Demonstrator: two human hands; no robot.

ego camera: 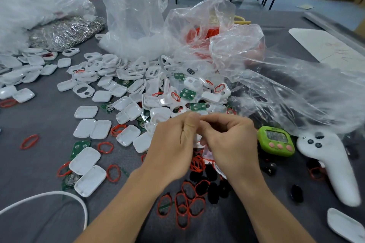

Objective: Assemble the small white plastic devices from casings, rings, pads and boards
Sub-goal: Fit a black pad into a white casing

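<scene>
Grey worktable [39, 116] strewn with parts; left hand [173, 144] and right hand [231, 144] meet at centre, fingers curled and tips together, whatever they pinch hidden. White casings [101, 96] heap at 11 o'clock, red rings [197, 163] at 6. Casings look light, stiff and slick, so grip the long edges; the rings look floppy

White casings [86, 112] on a grey surface [39, 120]; red rings [29, 141]; green boards [187, 93] dotted silver; black pads [213, 193]; a lime-green timer [276, 141] with pink buttons; a white controller [331, 163] with black buttons; clear plastic bags [134, 6]; a white cable [83, 203].
</scene>
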